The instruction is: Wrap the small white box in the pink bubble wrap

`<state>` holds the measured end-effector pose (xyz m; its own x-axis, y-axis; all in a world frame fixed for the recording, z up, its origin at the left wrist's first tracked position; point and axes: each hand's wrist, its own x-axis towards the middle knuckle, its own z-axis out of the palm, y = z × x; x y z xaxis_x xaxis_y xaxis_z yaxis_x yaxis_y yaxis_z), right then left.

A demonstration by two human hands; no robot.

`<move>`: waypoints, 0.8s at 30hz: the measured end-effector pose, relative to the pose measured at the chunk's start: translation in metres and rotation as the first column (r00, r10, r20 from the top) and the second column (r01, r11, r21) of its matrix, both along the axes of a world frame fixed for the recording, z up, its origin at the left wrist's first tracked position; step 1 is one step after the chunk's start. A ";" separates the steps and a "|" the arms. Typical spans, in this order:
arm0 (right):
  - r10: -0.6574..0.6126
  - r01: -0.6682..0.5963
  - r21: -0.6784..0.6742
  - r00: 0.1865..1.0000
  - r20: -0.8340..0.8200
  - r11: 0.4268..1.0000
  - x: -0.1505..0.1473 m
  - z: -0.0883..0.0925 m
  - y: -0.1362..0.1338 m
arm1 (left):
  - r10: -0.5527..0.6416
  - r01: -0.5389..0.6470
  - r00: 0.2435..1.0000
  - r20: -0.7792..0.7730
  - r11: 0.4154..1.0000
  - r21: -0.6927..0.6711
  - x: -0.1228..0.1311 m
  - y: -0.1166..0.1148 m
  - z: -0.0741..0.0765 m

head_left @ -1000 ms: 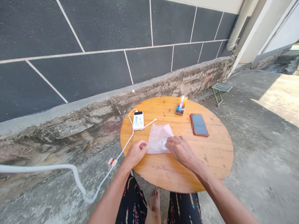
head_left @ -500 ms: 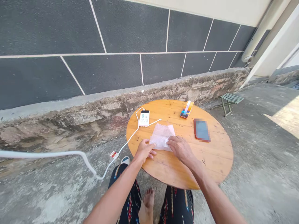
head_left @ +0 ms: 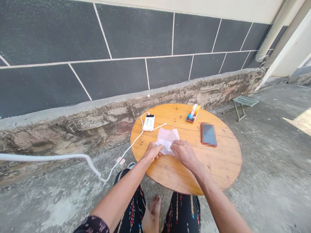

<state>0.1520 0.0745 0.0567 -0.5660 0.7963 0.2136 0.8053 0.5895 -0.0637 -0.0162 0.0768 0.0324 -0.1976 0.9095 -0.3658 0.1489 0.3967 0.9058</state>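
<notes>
A pinkish, see-through sheet of bubble wrap [head_left: 167, 135] lies near the front left of the round wooden table [head_left: 194, 174], its near part folded over. On its left edge my left hand [head_left: 152, 151] is closed, with the thumb on top and the fingers partly underneath. My right hand [head_left: 183, 151] pinches the near right part with bent fingers. Whether anything is wrapped inside the fold cannot be made out.
Behind the sheet lies a white boxy device [head_left: 149, 123] with a white cable [head_left: 128, 149] running off left. A tape roll on a colourful holder [head_left: 193, 113] and a blurred-out phone-like slab [head_left: 208, 134] lie to the right. A folding stool [head_left: 243, 103] stands beyond the table.
My left thumb has pushed in over the fold and my fingers have closed more on the sheet. The bubble wrap is more crumpled and drawn together. The view has shifted slightly.
</notes>
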 end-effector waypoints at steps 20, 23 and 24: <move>-0.004 0.004 -0.019 1.000 -0.002 1.000 0.000 -0.002 0.005 | 0.023 0.028 0.979 -0.204 0.970 0.242 0.018 0.013 -0.009; -0.006 0.006 -0.019 1.000 -0.015 1.000 0.000 -0.004 0.006 | 0.022 0.039 0.972 -0.233 0.966 0.257 0.021 0.011 -0.007; -0.007 0.007 -0.018 1.000 -0.021 1.000 0.001 -0.005 0.006 | 0.010 0.049 0.974 -0.228 0.967 0.249 0.023 0.010 -0.006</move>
